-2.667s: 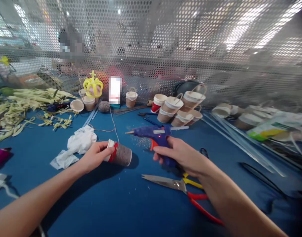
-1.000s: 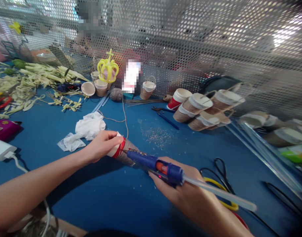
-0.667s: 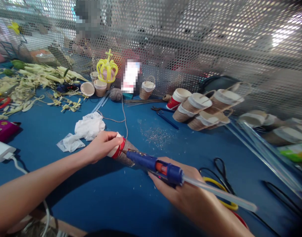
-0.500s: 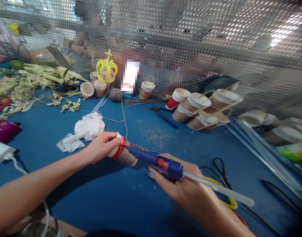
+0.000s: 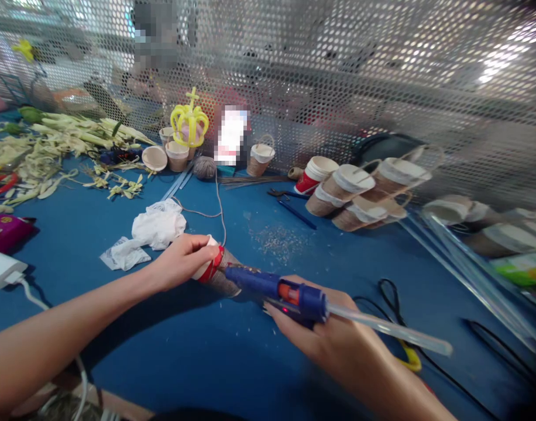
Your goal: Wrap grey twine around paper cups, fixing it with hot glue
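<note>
While I follow remotely via head cam, R hand (image 5: pixel 332 336) is closed round a blue glue gun (image 5: pixel 254 282), clear glue stick (image 5: pixel 395 332) poking out the back over the wrist; can't tell if trigger's pulled. Nozzle points toward L fingers, ending approx. at the yarn edge on the cup (image 5: pixel 220 282); contact unclear. L hand (image 5: pixel 184 260) pinches that cup, tilted, by its rim end, thumb at the red band. Progress, as I judge it: grey yarn covers the base end up to approx. the red; red band + pale rim are bare, so wrap looks part done, w/ those bits left. Just beyond L knuckles: white crumpled bundle (image 5: pixel 159 225). Yarn strand (image 5: pixel 222 216) runs from behind the cup, away from L fingertips, to a grey ball (image 5: pixel 204 168). Farther off, beyond R fingers: pliers (image 5: pixel 296 213), then wrapped cups (image 5: pixel 353 182), some w/ handles; none visible on mine.
</note>
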Demonstrator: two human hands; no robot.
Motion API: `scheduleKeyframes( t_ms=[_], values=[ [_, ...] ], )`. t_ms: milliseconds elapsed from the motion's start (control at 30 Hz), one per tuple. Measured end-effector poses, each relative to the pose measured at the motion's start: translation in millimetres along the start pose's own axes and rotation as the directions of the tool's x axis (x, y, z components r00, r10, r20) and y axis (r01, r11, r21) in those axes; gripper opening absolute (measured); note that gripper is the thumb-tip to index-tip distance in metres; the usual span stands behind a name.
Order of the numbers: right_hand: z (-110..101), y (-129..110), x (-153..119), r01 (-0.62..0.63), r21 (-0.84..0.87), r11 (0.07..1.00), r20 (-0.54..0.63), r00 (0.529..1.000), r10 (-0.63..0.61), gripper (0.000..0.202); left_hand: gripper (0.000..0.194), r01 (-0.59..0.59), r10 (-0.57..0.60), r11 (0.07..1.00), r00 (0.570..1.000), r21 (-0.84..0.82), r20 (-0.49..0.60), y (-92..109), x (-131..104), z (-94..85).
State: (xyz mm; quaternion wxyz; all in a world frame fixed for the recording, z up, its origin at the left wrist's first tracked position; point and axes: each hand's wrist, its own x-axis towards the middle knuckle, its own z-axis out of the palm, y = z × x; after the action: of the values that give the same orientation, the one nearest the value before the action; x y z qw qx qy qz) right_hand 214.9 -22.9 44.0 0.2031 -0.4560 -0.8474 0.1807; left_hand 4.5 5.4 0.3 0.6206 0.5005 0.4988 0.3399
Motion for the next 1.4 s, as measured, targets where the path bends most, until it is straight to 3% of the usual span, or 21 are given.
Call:
scheduleKeyframes(
  t_ms=[367,600,767,967,1200,1400],
  values=[
    [-6,-2,2,-0.005,-0.034,0.999,-0.029,1.0,0.004,0.017,0.026,-0.14,0.135,0.982,0.99,0.129,0.047,2,-2,1.0],
    [-5,4,-2,0.029,-0.048,0.998,-0.026,0.999,-0.03,0.012,0.028,-0.159,0.148,0.975,0.986,0.153,0.082,-3,-2,-1.5],
    [-11,0,2,-0.012,-0.033,0.999,-0.018,1.0,0.012,0.02,0.034,-0.202,0.189,0.96,0.979,0.196,0.081,-4,-2,-1.8],
    [-8,15,-5,0.059,-0.066,0.996,-0.023,0.998,-0.06,0.017,0.031,-0.283,0.26,0.931,0.958,0.231,0.124,-7,-3,-2.1],
    [-3,3,4,-0.092,-0.022,0.995,-0.038,0.995,0.091,0.019,0.036,-0.335,0.31,0.893,0.942,0.3,0.129,-9,-2,-3.2],
    [-4,8,1,-0.113,-0.02,0.993,-0.07,0.991,0.111,0.017,0.039,-0.354,0.335,0.879,0.935,0.32,0.115,-9,-3,-2.6]
  ],
)
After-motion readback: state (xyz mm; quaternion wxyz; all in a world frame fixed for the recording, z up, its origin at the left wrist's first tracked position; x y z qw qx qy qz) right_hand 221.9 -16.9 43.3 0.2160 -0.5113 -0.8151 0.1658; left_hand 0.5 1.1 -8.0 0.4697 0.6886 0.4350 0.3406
